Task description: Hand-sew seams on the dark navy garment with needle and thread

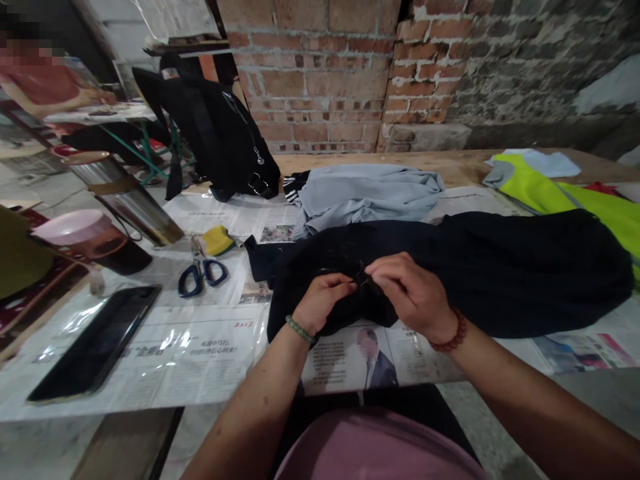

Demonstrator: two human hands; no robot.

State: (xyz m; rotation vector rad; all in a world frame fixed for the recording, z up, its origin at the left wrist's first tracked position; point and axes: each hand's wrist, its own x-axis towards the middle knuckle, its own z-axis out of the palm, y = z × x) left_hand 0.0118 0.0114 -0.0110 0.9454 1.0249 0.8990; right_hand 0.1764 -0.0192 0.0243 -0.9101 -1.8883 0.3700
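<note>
A dark navy garment (525,273) lies spread across the newspaper in front of me, its bunched part under both hands. My left hand (323,303), with a green bead bracelet at the wrist, pinches a fold of this garment between thumb and fingers. Close by on the right, my right hand (413,290) is closed in a pinch, a red bead bracelet on its wrist. Thin pale strands, like thread, show between the two sets of fingertips. What the right fingertips hold is too small to make out.
Blue-handled scissors (203,275) and a yellow object (217,241) lie left of the garment. Further left are a phone (95,343), a pink-lidded cup (95,240) and a steel flask (125,197). Behind are a black backpack (213,127), grey clothing (370,193) and a neon-yellow garment (530,180).
</note>
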